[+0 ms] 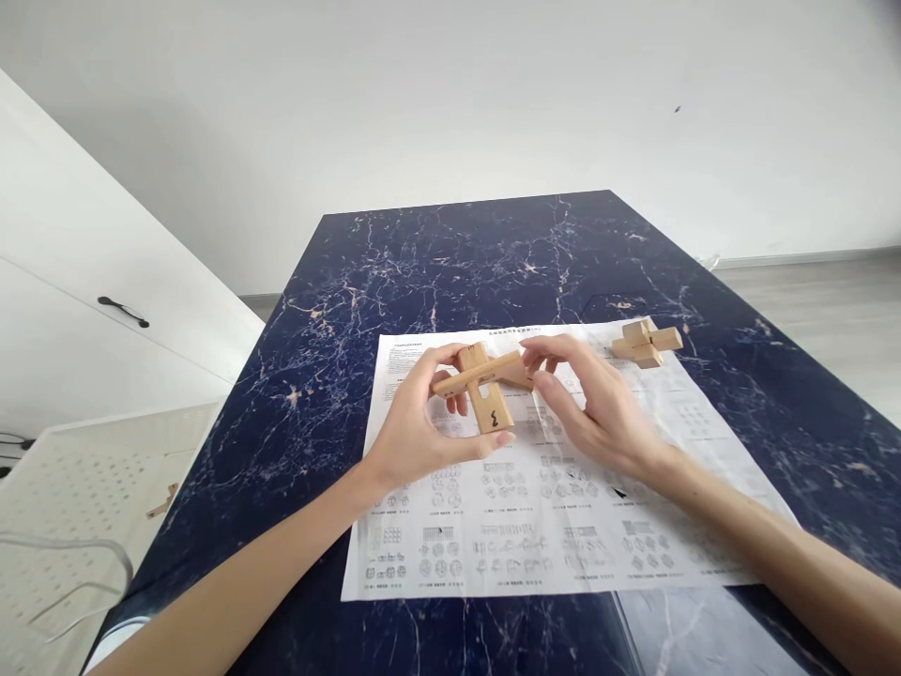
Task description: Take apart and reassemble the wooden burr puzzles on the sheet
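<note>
My left hand [415, 427] is closed around a partly joined wooden burr puzzle [491, 408], its thumb under the lower block and its fingers behind. The puzzle is made of crossed, notched wooden bars, and a black "3"-like mark shows on the block facing me. From the right, my right hand [598, 404] has its thumb and fingers bent around the end of a bar of the same puzzle; its fingertips partly hide that end. Beneath both hands lies a printed instruction sheet [511, 563] with rows of small diagrams.
Another wooden burr puzzle [644, 345], cross-shaped, sits on the sheet's upper right corner. The dark blue marbled table [436, 253] reaches toward a white wall. At left are a white cabinet [63, 235] and a perforated white chair [84, 469] with a small wooden piece [163, 502] on it.
</note>
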{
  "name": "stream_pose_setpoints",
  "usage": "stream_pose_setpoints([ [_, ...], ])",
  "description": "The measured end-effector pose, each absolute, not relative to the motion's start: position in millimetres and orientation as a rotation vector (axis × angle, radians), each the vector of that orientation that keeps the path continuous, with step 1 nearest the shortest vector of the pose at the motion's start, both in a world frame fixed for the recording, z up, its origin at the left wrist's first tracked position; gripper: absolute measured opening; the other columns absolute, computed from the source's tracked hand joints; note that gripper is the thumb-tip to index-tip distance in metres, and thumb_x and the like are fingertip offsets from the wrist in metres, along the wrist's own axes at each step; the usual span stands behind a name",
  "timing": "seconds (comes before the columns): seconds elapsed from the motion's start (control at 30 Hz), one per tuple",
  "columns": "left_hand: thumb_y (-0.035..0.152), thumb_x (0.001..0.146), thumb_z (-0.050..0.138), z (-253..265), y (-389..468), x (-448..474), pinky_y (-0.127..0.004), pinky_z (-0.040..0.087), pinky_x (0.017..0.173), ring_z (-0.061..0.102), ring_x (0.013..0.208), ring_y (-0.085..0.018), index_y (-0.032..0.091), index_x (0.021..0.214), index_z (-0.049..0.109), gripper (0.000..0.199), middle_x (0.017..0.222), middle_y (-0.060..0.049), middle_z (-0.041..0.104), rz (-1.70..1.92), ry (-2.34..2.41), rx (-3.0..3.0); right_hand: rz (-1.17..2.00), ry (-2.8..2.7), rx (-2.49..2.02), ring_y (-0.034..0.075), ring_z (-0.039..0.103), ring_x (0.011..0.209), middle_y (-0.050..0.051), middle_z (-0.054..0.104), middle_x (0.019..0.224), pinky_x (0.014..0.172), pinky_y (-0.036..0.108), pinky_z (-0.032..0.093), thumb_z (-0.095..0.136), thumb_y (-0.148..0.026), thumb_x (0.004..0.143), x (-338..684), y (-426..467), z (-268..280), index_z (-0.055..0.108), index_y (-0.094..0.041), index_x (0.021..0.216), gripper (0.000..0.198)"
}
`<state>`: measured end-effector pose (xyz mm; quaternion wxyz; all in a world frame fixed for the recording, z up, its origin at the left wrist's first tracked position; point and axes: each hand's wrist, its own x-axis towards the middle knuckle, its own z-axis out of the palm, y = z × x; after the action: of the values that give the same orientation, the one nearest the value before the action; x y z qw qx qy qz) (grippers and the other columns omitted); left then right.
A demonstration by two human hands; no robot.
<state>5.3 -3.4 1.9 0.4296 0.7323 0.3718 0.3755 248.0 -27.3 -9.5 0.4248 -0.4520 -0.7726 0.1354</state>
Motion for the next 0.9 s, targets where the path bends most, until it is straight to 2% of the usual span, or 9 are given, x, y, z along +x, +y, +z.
stream_pose_setpoints([
  [0.1, 0.044, 0.070, 0.097, 5.2, -4.0, 6.4, -0.035, 0.061, 0.075, 0.068, 0.103, -0.026, 0.028, 0.138, 0.052, 0.083, 0.135, -0.011, 0.062, 0.882, 0.894, 1.805, 0.298, -1.964, -1.051, 0.024, 0.070, 0.094, 0.009, 0.073, 0.111, 0.083, 0.040, 0.058, 0.050, -0.029, 0.111, 246.7, -32.7, -9.3, 0.056, -0.023, 0.133, 0.023],
  [0.23, 0.042, 0.070, 0.097, 7.7, -4.2, 7.3, -0.034, 0.060, 0.070, 0.066, 0.094, -0.022, 0.028, 0.137, 0.053, 0.081, 0.138, -0.011, 0.062, 0.798, 0.797, 1.819, 0.233, -1.965, -1.062, 0.020, 0.068, 0.077, 0.004, 0.073, 0.091, 0.068, 0.034, 0.055, 0.056, -0.029, 0.109, 245.2, -33.9, -11.5, 0.059, -0.024, 0.115, 0.009],
  [0.33, 0.042, 0.068, 0.098, 6.5, -3.2, 6.2, -0.035, 0.060, 0.070, 0.067, 0.096, -0.023, 0.028, 0.132, 0.054, 0.079, 0.137, -0.011, 0.062, 0.782, 0.764, 1.854, 0.219, -1.950, -1.096, 0.019, 0.066, 0.070, 0.003, 0.072, 0.083, 0.064, 0.033, 0.053, 0.056, -0.030, 0.109, 244.0, -32.1, -11.1, 0.060, -0.024, 0.107, 0.008],
  [0.47, 0.041, 0.064, 0.099, 5.1, -2.0, 3.7, -0.040, 0.061, 0.078, 0.069, 0.101, -0.028, 0.028, 0.131, 0.055, 0.081, 0.129, -0.010, 0.066, 0.757, 0.737, 1.897, 0.185, -1.903, -1.092, 0.018, 0.065, 0.066, 0.002, 0.073, 0.081, 0.060, 0.033, 0.052, 0.057, -0.030, 0.108, 242.1, -30.3, -9.0, 0.060, -0.024, 0.100, 0.010],
  [0.63, 0.040, 0.067, 0.097, 6.7, -0.8, 2.5, -0.046, 0.061, 0.089, 0.069, 0.113, -0.032, 0.030, 0.138, 0.055, 0.084, 0.138, -0.012, 0.064, 0.760, 0.694, 1.881, 0.154, -1.886, -1.087, 0.016, 0.064, 0.064, 0.002, 0.072, 0.079, 0.059, 0.032, 0.051, 0.058, -0.028, 0.108, 239.2, -30.5, -6.9, 0.060, -0.024, 0.100, 0.010],
  [0.8, 0.040, 0.070, 0.096, 7.2, -0.6, 2.5, -0.046, 0.060, 0.088, 0.069, 0.106, -0.028, 0.029, 0.139, 0.056, 0.080, 0.138, -0.012, 0.062, 0.733, 0.687, 1.891, 0.226, -1.854, -1.145, 0.016, 0.064, 0.063, 0.001, 0.071, 0.078, 0.057, 0.030, 0.050, 0.059, -0.031, 0.109, 237.8, -29.8, -7.5, 0.060, -0.023, 0.100, 0.011],
  [0.9, 0.044, 0.067, 0.099, 5.4, -2.2, 3.1, -0.050, 0.058, 0.095, 0.066, 0.119, -0.033, 0.031, 0.144, 0.051, 0.091, 0.143, -0.013, 0.059, 0.766, 0.683, 1.921, 0.277, -1.842, -1.135, 0.016, 0.064, 0.063, 0.001, 0.070, 0.077, 0.058, 0.030, 0.051, 0.059, -0.032, 0.109, 237.7, -29.0, -8.8, 0.059, -0.023, 0.099, 0.013],
])
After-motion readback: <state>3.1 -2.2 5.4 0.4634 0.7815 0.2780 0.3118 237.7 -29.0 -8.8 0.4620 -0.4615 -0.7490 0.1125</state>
